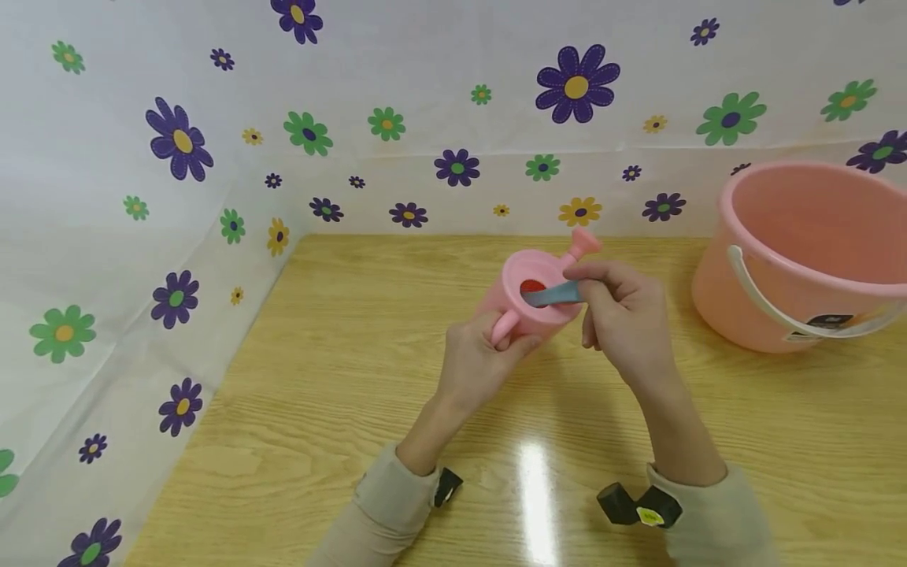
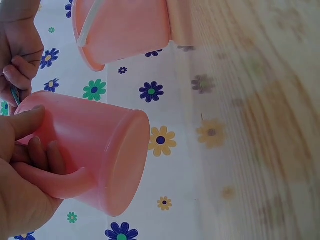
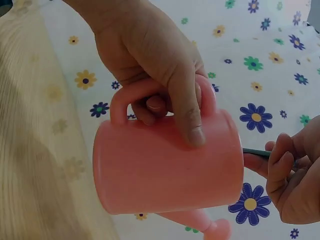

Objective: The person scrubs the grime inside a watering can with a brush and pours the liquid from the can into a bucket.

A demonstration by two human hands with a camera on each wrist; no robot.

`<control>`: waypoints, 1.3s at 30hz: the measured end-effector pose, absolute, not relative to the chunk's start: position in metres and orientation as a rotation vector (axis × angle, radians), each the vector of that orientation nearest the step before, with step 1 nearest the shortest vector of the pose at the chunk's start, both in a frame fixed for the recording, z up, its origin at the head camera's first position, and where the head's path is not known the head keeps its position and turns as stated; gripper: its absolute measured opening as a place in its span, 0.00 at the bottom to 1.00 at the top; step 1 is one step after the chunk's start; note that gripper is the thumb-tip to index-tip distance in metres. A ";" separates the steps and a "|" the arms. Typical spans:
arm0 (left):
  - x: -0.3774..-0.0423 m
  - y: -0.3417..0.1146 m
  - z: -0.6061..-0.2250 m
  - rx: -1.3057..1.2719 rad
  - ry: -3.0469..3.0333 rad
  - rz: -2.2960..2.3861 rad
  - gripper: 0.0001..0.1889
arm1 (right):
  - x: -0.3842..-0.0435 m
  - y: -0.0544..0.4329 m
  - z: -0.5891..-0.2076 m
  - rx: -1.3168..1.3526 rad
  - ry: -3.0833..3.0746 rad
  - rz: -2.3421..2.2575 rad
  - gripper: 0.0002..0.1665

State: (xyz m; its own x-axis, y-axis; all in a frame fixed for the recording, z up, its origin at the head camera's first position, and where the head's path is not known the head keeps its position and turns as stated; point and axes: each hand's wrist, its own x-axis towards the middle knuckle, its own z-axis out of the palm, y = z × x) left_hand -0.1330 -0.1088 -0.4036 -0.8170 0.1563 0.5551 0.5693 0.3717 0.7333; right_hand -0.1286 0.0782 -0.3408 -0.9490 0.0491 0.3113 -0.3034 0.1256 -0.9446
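While the left hand [image 1: 471,362] holds the pink watering can [image 3: 167,167] up above the worktop [image 1: 319,339], its fingers are curled through the can's handle [image 3: 120,106] and its thumb lies along the body. The can is tilted, its round top turned towards the person. The right hand [image 1: 634,323] pinches a blue-grey tool [image 1: 564,293] between thumb and forefinger, the far end reaching into the can's opening, where something red [image 1: 533,285] shows. The tool lies across part of that opening and hides some of the inside; from here I can't tell whether it touches the red thing. Just beyond those fingers pokes the spout [image 1: 583,242] with its flared head.

Over on the right stands a big pink bucket [image 1: 730,291], near the right hand but not touching it, its white handle [image 1: 768,309] hanging down the near side across a dark label [image 1: 829,320]. A white flowered sheet [image 1: 425,79] rises behind the worktop and along its left. Small black devices [image 1: 660,505] sit at both cuffs.
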 end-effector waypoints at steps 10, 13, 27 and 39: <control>-0.133 -0.108 -0.407 -0.649 -2.224 -1.470 0.25 | -0.127 0.082 -0.339 0.225 -2.057 1.974 0.11; -0.132 -0.108 -0.409 -0.656 -2.232 -1.474 0.25 | -0.126 0.076 -0.341 0.281 -2.195 1.878 0.12; -0.130 -0.107 -0.409 -0.708 -2.240 -1.461 0.22 | -0.132 0.077 -0.345 0.477 -2.103 1.904 0.10; -0.127 -0.103 -0.406 -0.844 -2.234 -1.466 0.26 | -0.137 0.094 -0.342 0.855 -2.112 1.795 0.07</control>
State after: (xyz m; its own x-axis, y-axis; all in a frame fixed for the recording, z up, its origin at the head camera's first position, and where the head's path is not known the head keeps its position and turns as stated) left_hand -0.1270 -0.1034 -0.4058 -0.7667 0.2925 0.5715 0.6407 0.2922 0.7100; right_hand -0.1366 0.0943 -0.3420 -0.7998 -0.2754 0.5334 -0.5708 0.0736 -0.8178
